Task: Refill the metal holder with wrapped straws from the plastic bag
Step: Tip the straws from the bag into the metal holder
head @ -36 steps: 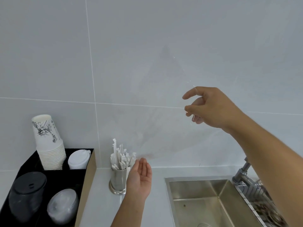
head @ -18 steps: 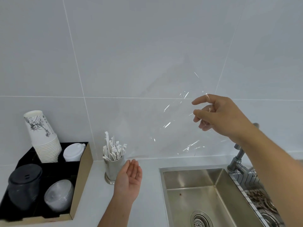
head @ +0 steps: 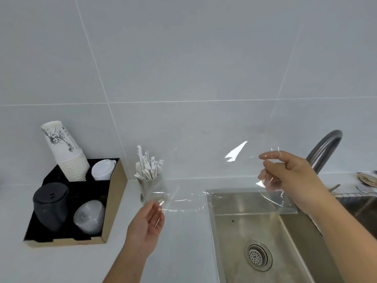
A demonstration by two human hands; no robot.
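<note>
A metal holder (head: pixel 150 185) stands on the white counter by the wall, filled with several white wrapped straws (head: pixel 148 167) sticking up. A clear, see-through plastic bag (head: pixel 206 180) stretches in the air between the holder and the sink. My right hand (head: pixel 289 174) pinches the bag's right end above the sink. My left hand (head: pixel 145 223) is palm-up with straight fingers under the bag's left end, just in front of the holder. No straws are visible inside the bag.
A cardboard and black organiser (head: pixel 114 201) at the left holds stacked paper cups (head: pixel 65 154), white lids (head: pixel 103 170), black lids (head: pixel 51 203) and clear lids (head: pixel 89 217). A steel sink (head: pixel 255 227) with a curved faucet (head: pixel 324 148) lies to the right.
My right hand has come down with the bag from high against the wall to just above the sink. The bag's left end now rests on my left hand's fingers.
</note>
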